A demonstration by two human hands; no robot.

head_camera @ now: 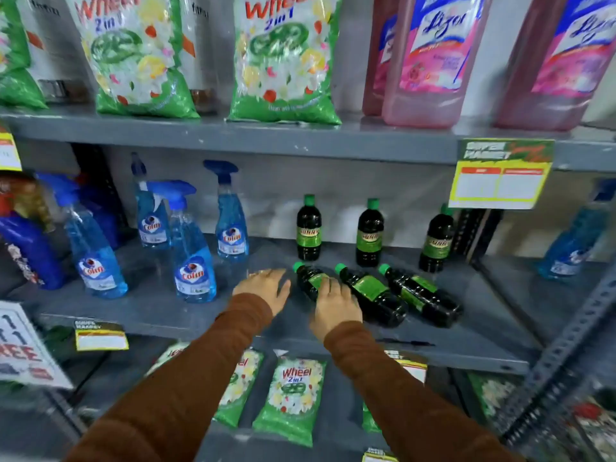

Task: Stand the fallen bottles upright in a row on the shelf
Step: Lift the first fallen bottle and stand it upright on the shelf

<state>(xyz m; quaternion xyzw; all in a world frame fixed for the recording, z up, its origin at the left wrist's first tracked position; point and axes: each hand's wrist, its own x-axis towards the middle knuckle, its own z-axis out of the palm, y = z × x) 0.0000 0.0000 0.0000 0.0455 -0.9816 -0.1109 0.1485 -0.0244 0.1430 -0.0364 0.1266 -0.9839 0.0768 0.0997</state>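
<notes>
Shelf, grey metal, mid-frame: three dark green-capped bottles lying down right of centre, caps toward upper left, bases toward lower right. Leftmost fallen bottle partly under right hand; middle fallen bottle just beside it, right fallen bottle next along, all near-parallel. Behind, three upright bottles of same kind: left upright bottle, middle upright bottle, right upright bottle, spaced in loose row. Right hand palm-down over lower body of leftmost fallen bottle, fingers draped across it, loosely curved; firm grip or just resting, cannot tell. Left hand flat and spread just left of that bottle's neck, holding nothing, touching bottle or not unclear. Blue spray bottles standing centre-left, well clear. Step in hand, likely: grasp leftmost fallen bottle and tip up. To do well: wrap body near middle, pivot on base, steady cap end with left hand, avoid knocking middle fallen bottle alongside. Set down in line with standing row, label forward, gap kept even. Round body probably prone to roll if released early.
</notes>
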